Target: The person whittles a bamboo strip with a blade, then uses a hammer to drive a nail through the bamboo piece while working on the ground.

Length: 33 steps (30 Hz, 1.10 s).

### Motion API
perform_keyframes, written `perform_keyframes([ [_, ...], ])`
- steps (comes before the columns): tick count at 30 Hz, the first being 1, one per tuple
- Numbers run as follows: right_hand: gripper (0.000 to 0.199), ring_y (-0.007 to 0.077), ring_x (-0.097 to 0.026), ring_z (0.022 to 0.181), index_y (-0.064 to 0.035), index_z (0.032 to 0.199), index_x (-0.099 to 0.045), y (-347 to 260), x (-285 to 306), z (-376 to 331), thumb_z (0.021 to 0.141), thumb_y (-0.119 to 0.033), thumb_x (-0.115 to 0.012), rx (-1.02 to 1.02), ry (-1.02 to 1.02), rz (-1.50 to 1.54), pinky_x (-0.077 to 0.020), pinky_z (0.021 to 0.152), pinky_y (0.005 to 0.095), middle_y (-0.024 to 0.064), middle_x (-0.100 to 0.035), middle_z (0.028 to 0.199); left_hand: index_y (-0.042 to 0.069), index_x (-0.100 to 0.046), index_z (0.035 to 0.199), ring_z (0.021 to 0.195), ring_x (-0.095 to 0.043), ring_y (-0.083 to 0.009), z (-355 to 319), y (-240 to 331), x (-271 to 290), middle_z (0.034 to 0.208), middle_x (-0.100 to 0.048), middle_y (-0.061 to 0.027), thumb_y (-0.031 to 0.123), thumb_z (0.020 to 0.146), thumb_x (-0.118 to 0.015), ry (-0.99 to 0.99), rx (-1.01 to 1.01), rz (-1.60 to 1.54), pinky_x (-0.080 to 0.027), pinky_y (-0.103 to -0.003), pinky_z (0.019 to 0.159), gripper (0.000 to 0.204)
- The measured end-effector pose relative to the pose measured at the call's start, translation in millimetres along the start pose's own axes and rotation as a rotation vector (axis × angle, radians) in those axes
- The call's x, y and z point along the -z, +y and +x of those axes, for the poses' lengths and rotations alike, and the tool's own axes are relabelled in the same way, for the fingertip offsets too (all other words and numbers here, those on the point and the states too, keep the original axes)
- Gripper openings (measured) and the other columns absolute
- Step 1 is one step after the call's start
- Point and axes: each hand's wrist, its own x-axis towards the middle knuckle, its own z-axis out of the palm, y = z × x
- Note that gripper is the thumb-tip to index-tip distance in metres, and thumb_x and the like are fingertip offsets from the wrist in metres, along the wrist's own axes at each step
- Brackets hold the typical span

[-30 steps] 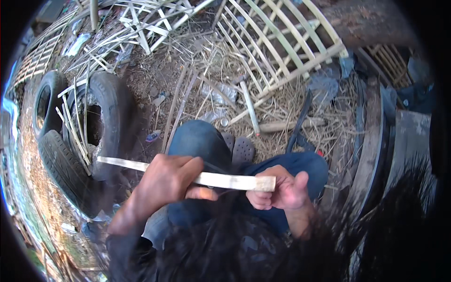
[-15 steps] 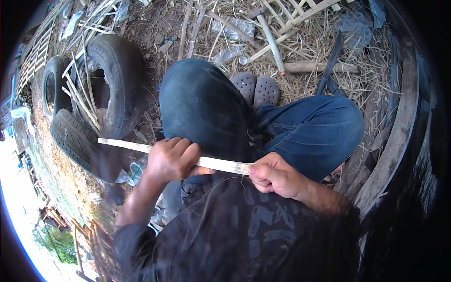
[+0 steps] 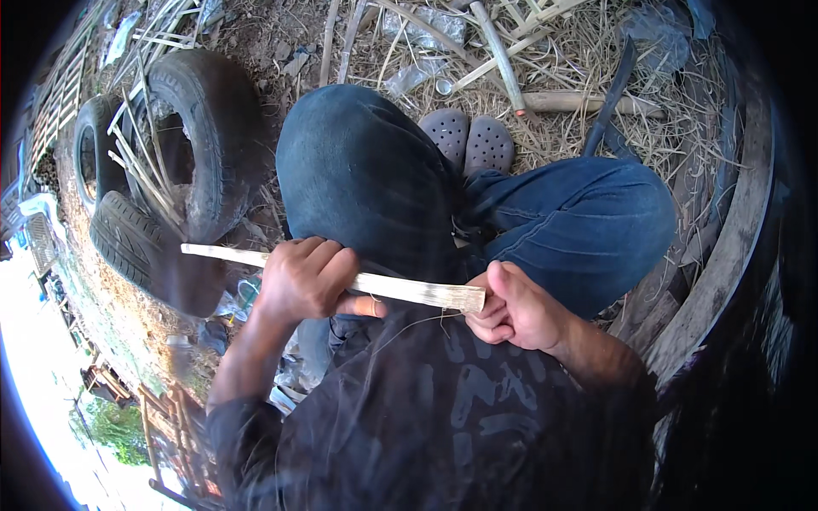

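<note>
My left hand (image 3: 305,279) is wrapped around the middle of a pale bamboo strip (image 3: 400,290), fingers curled over the top and pressed together, thumb underneath pointing along it; my right hand (image 3: 515,311) closes on the strip's near end, fingers folded tight beneath and thumb lying alongside the cut end; I cannot tell whether anything else sits inside that fist. The strip lies almost level across my lap, just above my dark patterned shirt (image 3: 443,417), its far end jutting out past my left hand toward the tyres. A thin fibre (image 3: 409,325) curls loose below the strip, between my two hands.

Beyond the strip are my knees in blue jeans (image 3: 579,221), drawn up, left knee darker and nearer; between them my grey perforated clogs (image 3: 467,140) rest side by side on dry straw (image 3: 554,77). To my left, old tyres (image 3: 200,136) lean together, with thin bamboo slivers (image 3: 141,157) stuck through them. Farther out, a long dark blade (image 3: 609,98) lies on the straw across a round pole (image 3: 588,104); a curved wooden plank (image 3: 724,255) runs along my right.
</note>
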Motion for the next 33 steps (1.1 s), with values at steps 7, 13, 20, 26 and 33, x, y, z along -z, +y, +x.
perform_keyframes([
  [7, 0.029, 0.0096, -0.039, 0.051, -0.0007, 0.084, -0.053, -21.7, -6.6, 5.7, 0.097, -0.024, -0.041, 0.236, -0.049, -0.524, -0.0341, 0.048, 0.0272, -0.0014, -0.041, 0.062, 0.008, -0.039, 0.061, 0.041, -0.046, -0.0225, -3.6, -0.7, 6.0, 0.050, -0.037, -0.0040, 0.063, 0.068, -0.068, -0.020, 0.138, -0.186, -0.037, -0.034, 0.040, 0.062],
  [13, 0.006, 0.0296, -0.057, 0.061, 0.0000, 0.087, -0.053, -24.2, -25.9, 12.6, 0.089, -0.005, -0.050, 0.738, 0.271, -0.927, -0.0441, 0.056, 0.0373, 0.0125, -0.056, 0.070, 0.002, -0.051, 0.074, 0.046, -0.053, -0.0317, -1.4, 29.3, 24.5, 0.052, -0.045, -0.0104, 0.068, 0.066, -0.068, -0.165, 0.433, -0.323, -0.041, -0.039, 0.045, 0.069],
  [20, 0.005, 0.0340, -0.057, 0.064, 0.0034, 0.085, -0.052, -11.8, -18.9, 16.4, 0.085, -0.001, -0.050, 0.908, 0.537, -1.355, -0.0473, 0.059, 0.0395, 0.0167, -0.055, 0.076, -0.004, -0.053, 0.090, 0.053, -0.055, -0.0320, -5.9, 51.1, 14.9, 0.059, -0.050, -0.0132, 0.072, 0.071, -0.063, -0.376, 0.658, -0.859, -0.042, -0.037, 0.052, 0.078],
  [26, 0.006, 0.0338, -0.060, 0.069, 0.0051, 0.086, -0.052, 3.1, -6.7, 15.5, 0.084, 0.000, -0.051, 0.976, 0.573, -1.215, -0.0509, 0.065, 0.0390, 0.0188, -0.058, 0.080, -0.007, -0.055, 0.115, 0.063, -0.054, -0.0143, -11.8, 63.8, -11.1, 0.071, -0.056, -0.0067, 0.076, 0.071, -0.058, -0.320, 0.656, -1.247, -0.044, -0.031, 0.057, 0.094],
  [33, 0.006, 0.0313, -0.060, 0.064, 0.0049, 0.084, -0.051, 9.0, 8.0, 8.7, 0.080, 0.002, -0.053, 1.005, 0.535, -1.432, -0.0508, 0.059, 0.0377, 0.0169, -0.056, 0.077, -0.008, -0.054, 0.114, 0.074, -0.046, -0.0098, -10.6, 73.3, -25.3, 0.077, -0.051, -0.0003, 0.076, 0.070, -0.059, -0.363, 0.670, -1.446, -0.041, -0.029, 0.063, 0.094],
])
